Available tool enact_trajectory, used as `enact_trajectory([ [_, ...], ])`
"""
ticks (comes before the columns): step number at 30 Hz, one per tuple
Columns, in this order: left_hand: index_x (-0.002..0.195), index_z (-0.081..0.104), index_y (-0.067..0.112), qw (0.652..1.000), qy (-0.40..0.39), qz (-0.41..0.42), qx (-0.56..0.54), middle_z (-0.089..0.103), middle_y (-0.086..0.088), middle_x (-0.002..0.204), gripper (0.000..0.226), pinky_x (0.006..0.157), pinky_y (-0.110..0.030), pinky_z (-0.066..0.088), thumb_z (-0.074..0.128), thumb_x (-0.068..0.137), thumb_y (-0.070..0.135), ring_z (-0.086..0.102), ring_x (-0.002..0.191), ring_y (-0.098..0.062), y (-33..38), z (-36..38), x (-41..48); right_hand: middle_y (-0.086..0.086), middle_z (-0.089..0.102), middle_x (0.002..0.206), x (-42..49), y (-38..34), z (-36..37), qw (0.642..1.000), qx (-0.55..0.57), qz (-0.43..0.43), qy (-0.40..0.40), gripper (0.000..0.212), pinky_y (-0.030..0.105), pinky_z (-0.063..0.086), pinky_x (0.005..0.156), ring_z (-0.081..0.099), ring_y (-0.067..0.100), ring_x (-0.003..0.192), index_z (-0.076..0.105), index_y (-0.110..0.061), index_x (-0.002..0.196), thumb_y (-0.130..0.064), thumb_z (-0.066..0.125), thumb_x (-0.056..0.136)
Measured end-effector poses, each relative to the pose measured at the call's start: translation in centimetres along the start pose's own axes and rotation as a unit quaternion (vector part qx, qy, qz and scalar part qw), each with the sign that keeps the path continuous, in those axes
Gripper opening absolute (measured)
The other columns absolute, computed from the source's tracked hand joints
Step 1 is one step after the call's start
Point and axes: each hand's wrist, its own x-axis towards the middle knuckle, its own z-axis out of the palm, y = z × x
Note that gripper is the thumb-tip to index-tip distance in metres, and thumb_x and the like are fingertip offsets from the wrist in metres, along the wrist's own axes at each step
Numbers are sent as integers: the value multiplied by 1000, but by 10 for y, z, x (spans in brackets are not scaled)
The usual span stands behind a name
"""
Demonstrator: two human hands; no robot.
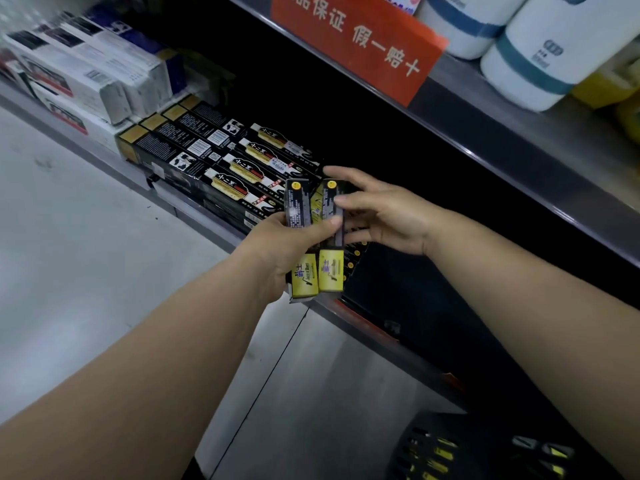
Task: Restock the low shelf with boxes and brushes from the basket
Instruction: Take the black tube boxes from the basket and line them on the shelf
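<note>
My left hand (pixel 287 247) grips a bundle of black-and-yellow brush packs (pixel 304 278) over the front edge of the low shelf (pixel 363 323). My right hand (pixel 384 213) pinches one pack (pixel 329 202) of that bundle near its top, thumb on its face and fingers behind. Black-and-gold boxes (pixel 225 161) lie in rows on the low shelf just left of my hands. The black basket (pixel 460 445) sits on the floor at the bottom right, with more yellow-tipped packs inside.
White boxes (pixel 86 74) are stacked at the shelf's far left. An upper shelf (pixel 519 143) overhangs, carrying an orange sign (pixel 360 39) and white rolls with blue bands (pixel 540 64). The shelf space right of my hands is dark. Grey floor (pixel 69 271) lies to the left.
</note>
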Motion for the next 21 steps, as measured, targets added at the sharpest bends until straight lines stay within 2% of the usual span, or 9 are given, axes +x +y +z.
enact_trajectory([
  [3, 102, 58, 14, 998, 65, 8, -16, 67, -5, 92, 38, 82, -41, 54, 76, 74, 32, 64, 83, -25, 0, -4, 5, 1, 63, 104, 4, 8, -26, 990, 14, -19, 136, 30, 27, 56, 72, 63, 15, 93, 50, -20, 121, -24, 55, 92],
  [5, 95, 56, 16, 996, 92, 2, -19, 62, -5, 85, 29, 80, -42, 53, 72, 80, 35, 58, 73, -23, 1, -4, 6, -3, 58, 95, 9, 19, -46, 958, 31, -45, 282, 28, 20, 55, 63, 59, 10, 82, 47, -17, 111, -27, 60, 89],
  [6, 92, 55, 15, 995, 97, -10, -18, 60, -6, 84, 26, 78, -41, 53, 68, 81, 35, 57, 70, -24, 2, -3, 5, -3, 55, 96, 13, 26, -55, 939, 21, -54, 339, 32, 19, 55, 64, 58, 9, 80, 45, -15, 113, -28, 62, 89],
  [9, 85, 50, 14, 994, 100, -45, -21, 53, -8, 76, 23, 72, -40, 51, 61, 82, 34, 54, 63, -26, 5, 2, 2, -1, 50, 111, 25, 50, -75, 893, -107, -55, 434, 35, 25, 47, 74, 53, 12, 92, 43, -17, 119, -30, 59, 90],
  [11, 82, 48, 13, 993, 106, -42, -22, 51, -7, 73, 22, 72, -38, 51, 60, 84, 31, 53, 63, -25, 6, 3, 3, -2, 48, 120, 38, 59, -79, 884, -151, -60, 438, 32, 27, 41, 78, 49, 14, 101, 45, -23, 123, -29, 54, 93],
  [13, 82, 50, 13, 994, 106, -31, -16, 54, -8, 77, 20, 67, -36, 51, 62, 86, 28, 54, 66, -23, 5, 2, 4, 0, 49, 125, 52, 65, -77, 894, -200, -46, 399, 34, 26, 38, 81, 48, 15, 105, 44, -24, 130, -27, 49, 96],
  [16, 88, 53, 10, 995, 98, -19, -6, 59, -10, 85, 22, 63, -34, 53, 66, 86, 27, 58, 71, -22, 6, 1, 5, 12, 45, 136, 72, 75, -77, 867, -393, 7, 305, 38, 27, 38, 91, 47, 26, 119, 43, -17, 137, -15, 42, 99],
  [19, 96, 56, 6, 994, 108, -16, 7, 63, -12, 97, 34, 81, -45, 55, 72, 80, 31, 62, 86, -27, 5, -1, 7, 17, 40, 137, 82, 79, -78, 830, -487, 47, 269, 42, 26, 38, 95, 47, 31, 120, 43, -16, 137, -3, 36, 98],
  [21, 105, 57, 3, 994, 110, -12, 14, 63, -15, 109, 43, 91, -51, 50, 73, 78, 33, 61, 97, -31, 5, 0, 7, 16, 41, 137, 83, 77, -76, 818, -511, 75, 254, 46, 32, 42, 100, 48, 32, 118, 41, -18, 138, -1, 36, 95],
])
